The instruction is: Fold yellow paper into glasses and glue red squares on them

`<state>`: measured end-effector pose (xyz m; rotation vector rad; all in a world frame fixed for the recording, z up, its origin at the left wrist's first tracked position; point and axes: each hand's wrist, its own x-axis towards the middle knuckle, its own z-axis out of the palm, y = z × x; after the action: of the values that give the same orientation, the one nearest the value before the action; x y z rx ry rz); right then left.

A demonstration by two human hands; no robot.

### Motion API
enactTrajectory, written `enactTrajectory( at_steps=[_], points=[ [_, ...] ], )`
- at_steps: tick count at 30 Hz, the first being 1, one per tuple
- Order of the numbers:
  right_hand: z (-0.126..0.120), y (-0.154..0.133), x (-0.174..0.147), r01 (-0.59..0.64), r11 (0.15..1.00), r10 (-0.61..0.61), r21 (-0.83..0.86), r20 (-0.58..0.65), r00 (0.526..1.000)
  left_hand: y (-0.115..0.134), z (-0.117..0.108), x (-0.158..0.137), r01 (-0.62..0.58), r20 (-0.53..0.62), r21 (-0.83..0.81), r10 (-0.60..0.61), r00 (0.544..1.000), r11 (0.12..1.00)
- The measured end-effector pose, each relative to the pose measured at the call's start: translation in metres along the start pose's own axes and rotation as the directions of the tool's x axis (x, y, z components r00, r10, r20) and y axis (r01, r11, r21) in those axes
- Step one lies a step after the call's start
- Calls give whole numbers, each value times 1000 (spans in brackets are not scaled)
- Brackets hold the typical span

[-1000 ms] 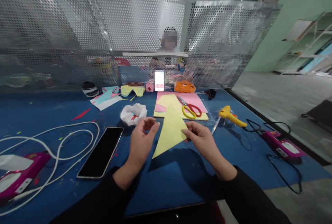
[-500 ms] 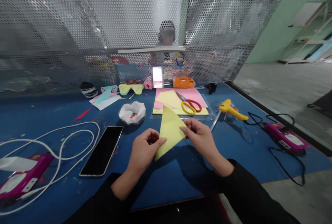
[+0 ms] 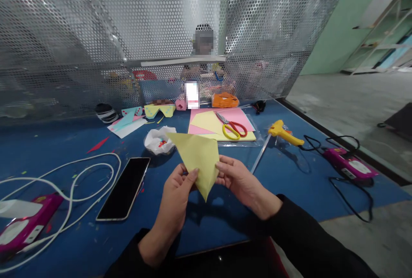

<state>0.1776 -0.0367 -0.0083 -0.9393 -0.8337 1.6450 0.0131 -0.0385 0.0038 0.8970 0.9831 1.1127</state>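
"Yellow folded paper [image 3: 199, 155] first. Placed where?"

"Above the blue worktop [image 3: 77, 134], off its surface, near the middle of the near edge, shadow on the blue beneath."

"And the grip?"

"Clamped on the paper from both sides. Left hand [image 3: 175, 192] at the lower left edge, thumb flat on the front face, other fingers partly hidden behind. Right hand [image 3: 236, 179] at the right edge, pinching with the fingertips. Pressure behind the sheet: cannot tell."

"Long axis?"

"Slanting. From a long sharp corner, aimed toward the worktop's far left corner, down to a narrow tip aimed at the near edge. Most of the sheet beyond the grip; only the narrow tip on the near side of the fingers."

"Which hand nearer which corner?"

"Left for the long sharp corner, though well apart from it. Right for the blunter far right corner. Narrow tip between the two, apparently touched by neither."

"Close by?"

"White-lined bowl [image 3: 157, 141], partly covered in view by the sharp corner. Scissors [image 3: 229, 124] on stacked paper [image 3: 247, 119] toward the far edge. Smartphone [image 3: 124, 190] left of the left hand. Hot glue gun [image 3: 277, 128] toward the right edge."

"Layers in the fold?"

"Cannot tell."
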Motion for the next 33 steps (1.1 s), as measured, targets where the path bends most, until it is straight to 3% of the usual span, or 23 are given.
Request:
enactTrajectory(
  at_steps=[3, 5, 8, 11, 12, 14, 15, 16, 17, 18, 19, 20, 22, 23, 25, 28, 30, 33],
  points=[
    [-2, 1, -1, 59, 998, -59, -1, -147, 987, -6, -6, -5, -32, -152, 132, 52, 987, 991],
    [-6, 4, -2, 119, 992, -124, -35, -245, 962, -8, -11, -10, 10, -183, 228, 33, 983, 974],
    [-14, 13, -6, 167, 964, -232, -209, -342, 910, -10, -19, -16, 111, -139, 373, -63, 988, 921],
    [-24, 24, -12, 94, 891, -287, -444, -391, 875, -10, -31, -20, 177, -48, 500, -177, 983, 848],
    [-26, 27, -14, 61, 857, -299, -512, -398, 867, -9, -36, -21, 162, -46, 526, -163, 986, 835],
    [-29, 31, -17, 2, 777, -321, -629, -393, 862, -7, -44, -24, 59, -147, 599, 38, 988, 799],
    [-29, 32, -18, -18, 740, -325, -673, -380, 866, -6, -46, -26, -22, -217, 674, 226, 950, 738],
    [-29, 32, -19, -32, 706, -327, -708, -366, 871, -6, -48, -28, -106, -226, 770, 424, 877, 629],
    [-28, 31, -20, -43, 676, -329, -736, -352, 876, -6, -48, -29, -196, -137, 858, 579, 804, 475],
    [-26, 31, -21, -49, 649, -332, -759, -340, 880, -6, -47, -30, -299, 36, 908, 657, 753, 293],
    [-24, 30, -22, -51, 627, -336, -777, -329, 883, -8, -45, -31, -421, 254, 899, 641, 724, 118],
    [-22, 30, -23, -50, 608, -342, -793, -318, 884, -10, -42, -30, -551, 470, 835, 541, 698, -15],
    [-19, 29, -24, -61, 551, -352, -833, -298, 887, -15, -37, -28, -724, 725, 680, 260, 638, -121],
    [-18, 30, -26, -72, 502, -353, -862, -281, 892, -19, -35, -27, -755, 766, 642, 148, 626, -131],
    [-18, 31, -28, -114, 356, -355, -927, -247, 901, -25, -33, -24, -754, 763, 641, 19, 646, -141],
    [-22, 31, -33, -184, 81, -402, -980, -201, 893, -30, -36, -21, -730, 732, 669, -43, 680, -142],
    [-25, 28, -37, -209, -97, -510, -973, -132, 850, -30, -38, -21, -728, 728, 674, -57, 683, -123],
    [-29, 20, -42, -141, -324, -656, -936, 114, 746, -29, -40, -20, -728, 725, 681, -71, 685, -77]
  ],
)
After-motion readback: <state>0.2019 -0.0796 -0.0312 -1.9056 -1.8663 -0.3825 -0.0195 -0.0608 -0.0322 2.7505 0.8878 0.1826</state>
